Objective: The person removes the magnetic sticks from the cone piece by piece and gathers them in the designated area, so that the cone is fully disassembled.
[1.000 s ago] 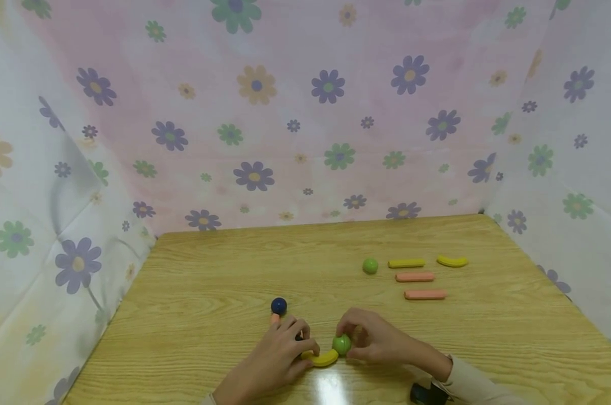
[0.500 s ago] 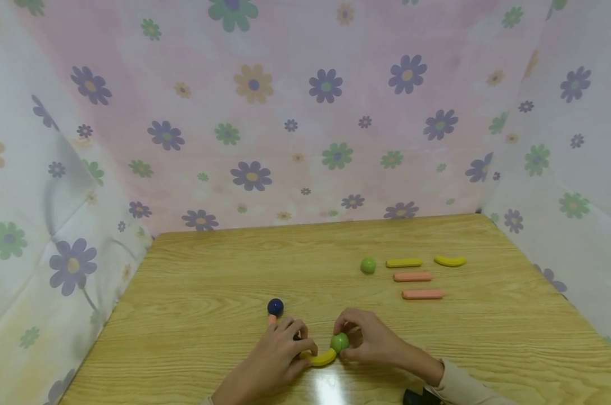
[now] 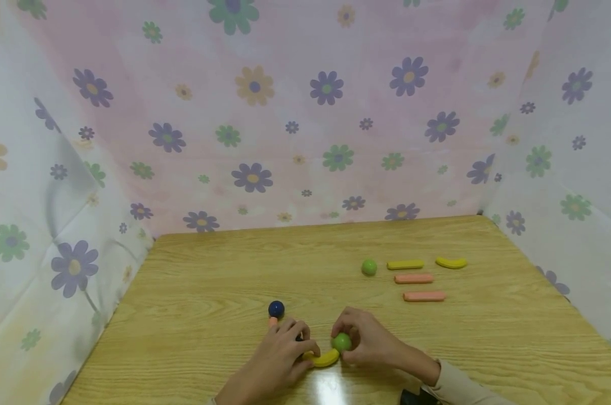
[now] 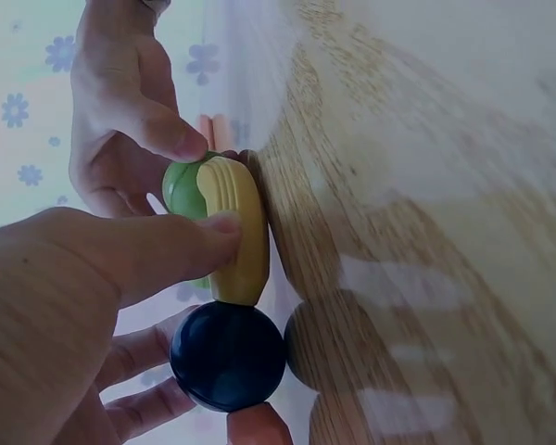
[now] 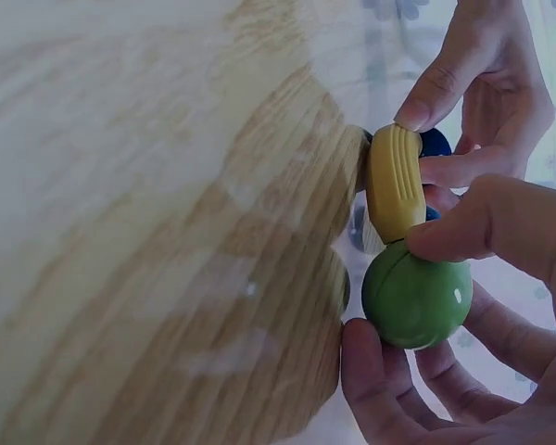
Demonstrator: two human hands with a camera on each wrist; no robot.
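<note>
My left hand (image 3: pixel 283 351) pinches a curved yellow rod (image 4: pixel 236 222) between thumb and fingers, low over the wooden table. At the rod's near end in the left wrist view, a dark blue ball (image 4: pixel 227 357) touches it, and an orange rod (image 4: pixel 259 426) adjoins that ball. My right hand (image 3: pixel 373 340) grips a green ball (image 5: pixel 417 295), thumb on top and fingers curled beneath in the right wrist view. This green ball sits right against the other end of the curved yellow rod. Past my left hand shows a second dark blue ball (image 3: pixel 276 309) at an orange rod's tip (image 3: pixel 272 322).
Toward the back right of the table (image 3: pixel 209 275) lie another green ball (image 3: pixel 369 267), a straight yellow rod (image 3: pixel 405 265), a curved yellow rod (image 3: pixel 451 262) and two orange rods (image 3: pixel 413 278). Flower-print cloth (image 3: pixel 305 112) walls the back and sides.
The green ball has turned slightly in my right hand; its seam, visible earlier in the head view, hardly shows now. My left hand keeps its hold on the curved yellow rod.
</note>
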